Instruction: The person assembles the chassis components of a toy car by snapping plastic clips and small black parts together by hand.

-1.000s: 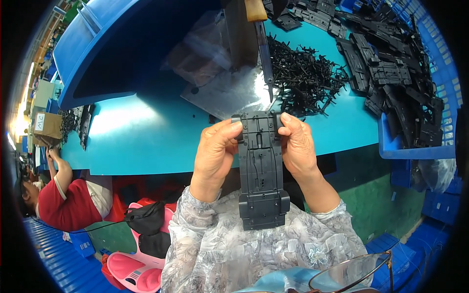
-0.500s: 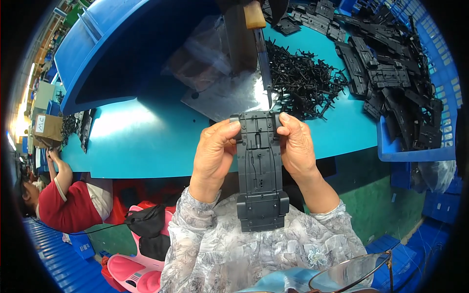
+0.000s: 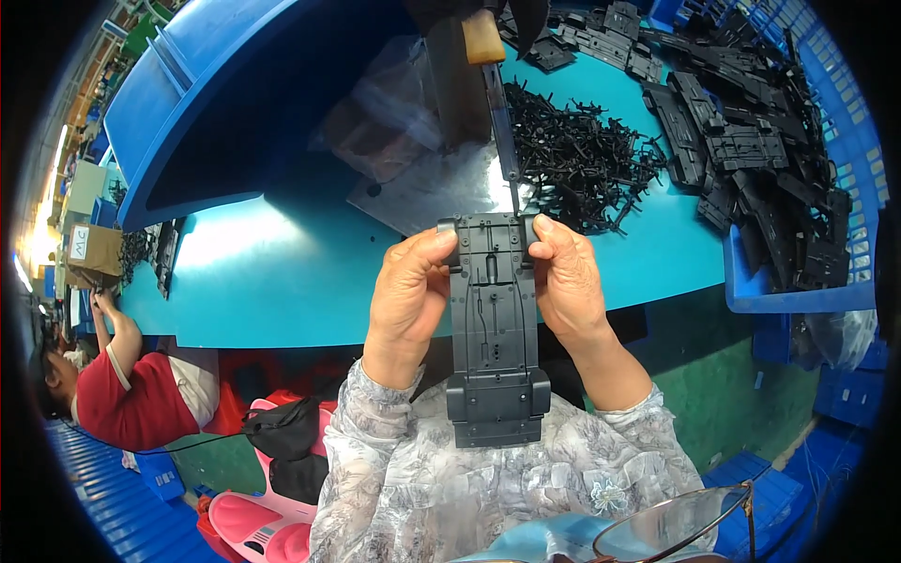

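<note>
A long black plastic chassis plate, dotted with small holes and raised details, is held upright in front of my chest. My left hand pinches its upper left edge between thumb and fingers. On the opposite edge, my right hand grips the upper right corner the same way. A slim dark tool with a yellowish collar hangs from above. Its thin tip comes down at the plate's top right corner, close to my right thumb; whether it touches cannot be seen.
A heap of small black plastic parts lies behind the plate on the turquoise table. More chassis plates fill a blue basket at right. A large blue bin stands at left. A person in red sits beyond a pink chair.
The hanging tool has come down slightly. The plate and both hands have shifted a little to the left, with the grip unchanged.
</note>
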`<state>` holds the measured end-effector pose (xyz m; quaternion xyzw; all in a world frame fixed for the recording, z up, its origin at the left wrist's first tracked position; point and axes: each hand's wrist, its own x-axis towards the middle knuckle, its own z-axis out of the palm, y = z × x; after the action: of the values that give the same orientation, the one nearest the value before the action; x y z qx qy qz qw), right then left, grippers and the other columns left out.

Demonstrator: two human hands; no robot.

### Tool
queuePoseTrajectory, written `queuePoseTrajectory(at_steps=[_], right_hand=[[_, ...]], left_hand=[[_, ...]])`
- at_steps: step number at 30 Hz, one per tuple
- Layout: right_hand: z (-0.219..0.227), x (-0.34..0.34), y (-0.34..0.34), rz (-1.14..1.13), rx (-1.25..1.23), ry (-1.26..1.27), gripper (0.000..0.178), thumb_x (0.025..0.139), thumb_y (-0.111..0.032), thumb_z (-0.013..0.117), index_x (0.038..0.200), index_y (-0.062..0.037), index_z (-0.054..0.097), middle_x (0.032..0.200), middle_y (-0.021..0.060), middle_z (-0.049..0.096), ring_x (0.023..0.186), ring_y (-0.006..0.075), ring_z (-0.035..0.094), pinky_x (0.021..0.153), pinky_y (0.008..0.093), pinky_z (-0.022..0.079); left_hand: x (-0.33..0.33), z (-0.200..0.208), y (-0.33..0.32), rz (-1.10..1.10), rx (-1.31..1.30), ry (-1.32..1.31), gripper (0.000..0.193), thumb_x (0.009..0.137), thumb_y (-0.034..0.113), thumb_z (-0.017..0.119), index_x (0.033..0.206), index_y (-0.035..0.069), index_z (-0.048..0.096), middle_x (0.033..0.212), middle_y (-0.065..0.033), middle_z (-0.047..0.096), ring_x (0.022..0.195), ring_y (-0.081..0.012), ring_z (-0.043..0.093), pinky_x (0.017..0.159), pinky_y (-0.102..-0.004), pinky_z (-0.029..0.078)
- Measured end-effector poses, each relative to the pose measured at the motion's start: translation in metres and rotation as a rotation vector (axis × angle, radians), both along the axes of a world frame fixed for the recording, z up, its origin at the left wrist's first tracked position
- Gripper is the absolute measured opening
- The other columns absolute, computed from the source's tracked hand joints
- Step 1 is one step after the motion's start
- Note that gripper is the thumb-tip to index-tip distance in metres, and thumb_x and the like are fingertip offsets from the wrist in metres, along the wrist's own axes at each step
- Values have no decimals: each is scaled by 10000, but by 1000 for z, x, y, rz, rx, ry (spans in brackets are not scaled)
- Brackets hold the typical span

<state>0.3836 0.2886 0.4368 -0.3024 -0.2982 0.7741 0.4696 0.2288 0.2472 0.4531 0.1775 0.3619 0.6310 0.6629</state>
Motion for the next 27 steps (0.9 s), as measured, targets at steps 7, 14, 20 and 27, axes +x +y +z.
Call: queuePoseTrajectory(at_steps=[7,14,20,27], right_hand=[[-1,3,5,20,-14,-24,273,862,-305,542,728,-68,550,621,-20,523,481,58,477,422,195,369],[6,4,1,31,-48,-42,264,852,-321,556,747,-79,546,615,-29,522,482,57,478,423,189,376],[6,1,-1,-15,-46,-26,241,860,-301,548,772,-76,549,622,-29,534,471,54,483,425,183,379],[9,2,-1,-6,-12,-6,245,871,-291,533,774,-67,549,626,-27,541,478,50,487,421,179,373]], left_hand=[[-1,-1,6,-12,-3,-29,186,839,124,531,902,-29,617,861,-68,634,774,-122,582,728,-240,458],[-1,6,0,-8,42,16,206,827,126,535,926,-40,607,874,-76,630,787,-132,580,737,-250,456],[0,11,0,-26,47,23,217,816,119,535,942,-44,600,883,-77,627,807,-135,573,755,-250,448],[0,14,0,-34,56,19,223,817,115,529,952,-49,599,891,-80,629,816,-136,570,772,-255,440]])
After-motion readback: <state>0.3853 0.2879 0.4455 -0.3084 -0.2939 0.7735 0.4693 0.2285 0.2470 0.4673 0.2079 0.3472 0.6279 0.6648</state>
